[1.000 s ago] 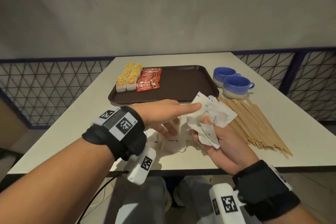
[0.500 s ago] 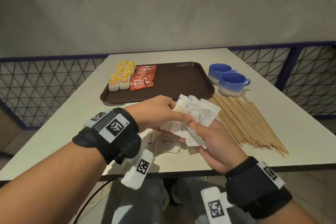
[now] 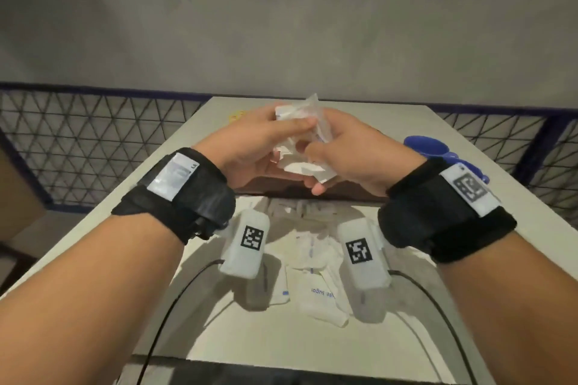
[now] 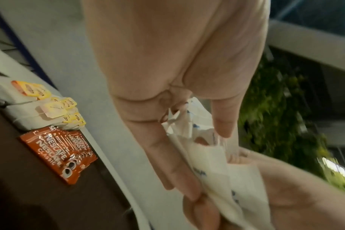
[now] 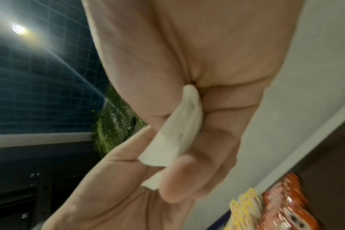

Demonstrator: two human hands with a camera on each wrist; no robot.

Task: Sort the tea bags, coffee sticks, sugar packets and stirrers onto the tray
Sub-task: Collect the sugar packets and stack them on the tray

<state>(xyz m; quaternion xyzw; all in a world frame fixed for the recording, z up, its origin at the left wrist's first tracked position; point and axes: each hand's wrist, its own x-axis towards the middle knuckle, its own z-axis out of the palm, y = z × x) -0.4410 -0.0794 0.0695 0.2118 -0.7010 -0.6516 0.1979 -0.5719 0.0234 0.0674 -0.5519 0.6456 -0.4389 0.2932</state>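
Both hands hold one bunch of white sugar packets [image 3: 298, 117] up over the near side of the brown tray [image 3: 269, 187]. My left hand [image 3: 281, 147] grips the bunch from the left, thumb on top. From the right, my right hand [image 3: 325, 155] pinches the same packets [image 5: 177, 133]. In the left wrist view the packets [image 4: 209, 157] fan out between the fingers of both hands. Tea bags [image 4: 49, 107] with yellow tags and red coffee sticks [image 4: 63, 152] lie in rows on the tray [image 4: 39, 199]. More sugar packets [image 3: 316, 287] lie on the table below my wrists. The stirrers are hidden.
Two blue cups [image 3: 428, 147] stand on the table to the right of the tray, partly behind my right wrist. A wire-mesh railing [image 3: 93, 141] runs round the table's far sides. The table's near edge [image 3: 281, 367] is close below my forearms.
Both hands have lifted the bunch of sugar packets up and forward, from above the loose pile to over the tray. The left hand now grips the bunch alongside the right.
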